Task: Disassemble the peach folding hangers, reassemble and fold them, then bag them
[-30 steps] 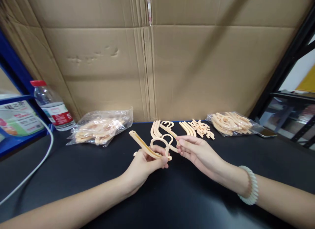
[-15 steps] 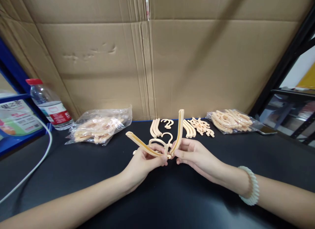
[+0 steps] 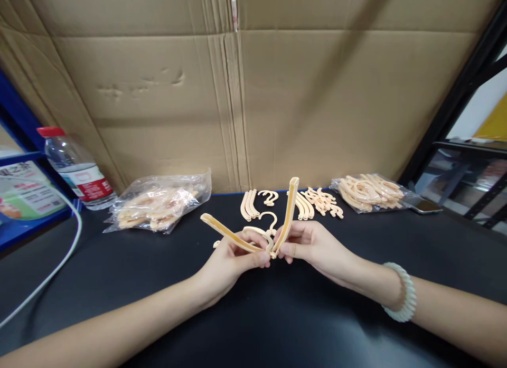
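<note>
My left hand [image 3: 233, 260] is closed on a beige curved arm piece [image 3: 227, 234] that points up to the left, and on the base of a beige hook piece [image 3: 257, 230]. My right hand [image 3: 307, 242] grips a second curved arm piece [image 3: 291, 207], which rises steeply. The inner ends of both arm pieces meet at the hook's base between my fingertips; how they join is too small to make out. Just behind my hands, another hook [image 3: 271, 220] lies on the black table [image 3: 253, 315], partly hidden.
Behind lie curved arm pieces [image 3: 249, 205], more arm pieces [image 3: 304, 207], hooks [image 3: 270, 198] and a pile of small parts [image 3: 322, 201]. Plastic bags of parts [image 3: 158, 203] [image 3: 368, 192] flank them. At left stand a bottle [image 3: 85, 172] and a white cable [image 3: 73, 246]; a phone [image 3: 428, 206] lies right.
The right arm piece has come closer against the left one at the hook's base. The hook in my left hand has tilted lower. The view has shifted slightly.
</note>
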Action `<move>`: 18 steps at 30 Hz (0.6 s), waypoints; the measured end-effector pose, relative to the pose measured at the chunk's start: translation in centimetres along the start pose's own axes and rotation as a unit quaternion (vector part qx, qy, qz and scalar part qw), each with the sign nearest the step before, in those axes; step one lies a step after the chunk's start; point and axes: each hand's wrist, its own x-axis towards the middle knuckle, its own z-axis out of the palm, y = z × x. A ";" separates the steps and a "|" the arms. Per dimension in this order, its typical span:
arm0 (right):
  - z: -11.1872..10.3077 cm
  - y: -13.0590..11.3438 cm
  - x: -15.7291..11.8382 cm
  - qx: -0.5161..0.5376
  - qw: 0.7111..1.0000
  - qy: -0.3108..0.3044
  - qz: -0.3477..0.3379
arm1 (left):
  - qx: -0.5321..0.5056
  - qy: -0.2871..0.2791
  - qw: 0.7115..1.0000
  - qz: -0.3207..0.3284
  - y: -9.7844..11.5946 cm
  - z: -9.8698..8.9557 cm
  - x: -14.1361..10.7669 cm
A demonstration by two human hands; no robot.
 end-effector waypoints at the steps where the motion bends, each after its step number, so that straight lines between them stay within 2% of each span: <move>1: 0.0 0.0 0.0 0.000 1.000 -0.002 -0.003 | -0.005 -0.005 1.000 0.002 0.1 0.0 0.0; 12: 0.3 -0.2 -0.1 -0.015 1.000 -0.010 -0.014 | 0.006 -0.024 1.000 0.006 -0.3 -0.3 0.2; 18: 0.7 0.1 -0.2 -0.027 0.998 0.012 -0.052 | 0.006 0.004 1.000 0.024 -0.2 0.0 0.0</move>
